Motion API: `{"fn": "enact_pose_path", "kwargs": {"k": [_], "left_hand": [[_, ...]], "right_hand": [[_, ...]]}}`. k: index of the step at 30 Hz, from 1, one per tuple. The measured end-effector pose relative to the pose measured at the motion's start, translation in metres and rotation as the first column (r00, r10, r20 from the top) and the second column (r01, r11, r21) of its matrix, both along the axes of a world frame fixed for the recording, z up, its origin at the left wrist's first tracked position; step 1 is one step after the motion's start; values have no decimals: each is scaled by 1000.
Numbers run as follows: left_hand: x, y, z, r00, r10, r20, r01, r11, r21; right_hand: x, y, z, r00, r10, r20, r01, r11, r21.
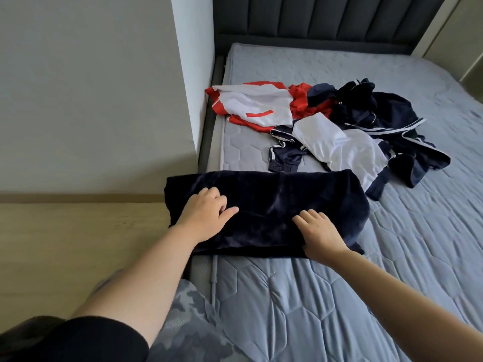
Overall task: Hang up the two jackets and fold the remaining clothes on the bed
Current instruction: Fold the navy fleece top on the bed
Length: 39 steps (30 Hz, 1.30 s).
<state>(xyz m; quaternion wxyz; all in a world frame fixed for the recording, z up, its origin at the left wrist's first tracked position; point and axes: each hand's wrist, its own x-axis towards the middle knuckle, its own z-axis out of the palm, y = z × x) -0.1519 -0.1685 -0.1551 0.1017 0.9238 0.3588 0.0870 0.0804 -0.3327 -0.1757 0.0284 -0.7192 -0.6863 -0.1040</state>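
Observation:
A dark navy garment (287,199), folded into a wide band, lies across the near left edge of the bed (392,257). My left hand (203,218) rests flat on its left part, fingers spread loosely. My right hand (321,236) presses on its lower right part, fingers pointing away from me. Farther up the mattress lies a red and white jacket (251,105). Right of it sits a white and navy jacket (337,147), tangled with a heap of dark navy clothes with white stripes (386,118).
A dark padded headboard (326,19) closes the far end of the bed. A white wall corner (190,74) stands close along the left edge. Pale wooden floor (78,244) runs to the left. My patterned trouser leg (188,322) is against the bed's near corner.

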Motion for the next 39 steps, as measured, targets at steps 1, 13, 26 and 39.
{"fn": "enact_pose_path", "kwargs": {"k": [1,13,26,39], "left_hand": [[10,-5,-2,998,38,45,-39,999,23],[64,-25,-58,958,118,-263,-119,993,14],[49,0,-83,975,99,-198,-116,990,-77],[48,-4,-82,970,77,-231,-87,996,-32]], "right_hand": [[-1,-1,-2,1000,5,-17,-6,1000,-19],[-6,62,12,842,-144,-520,180,983,20],[55,53,-48,382,-796,-469,763,558,-326],[24,77,-12,616,-656,-435,699,711,-82]]}}
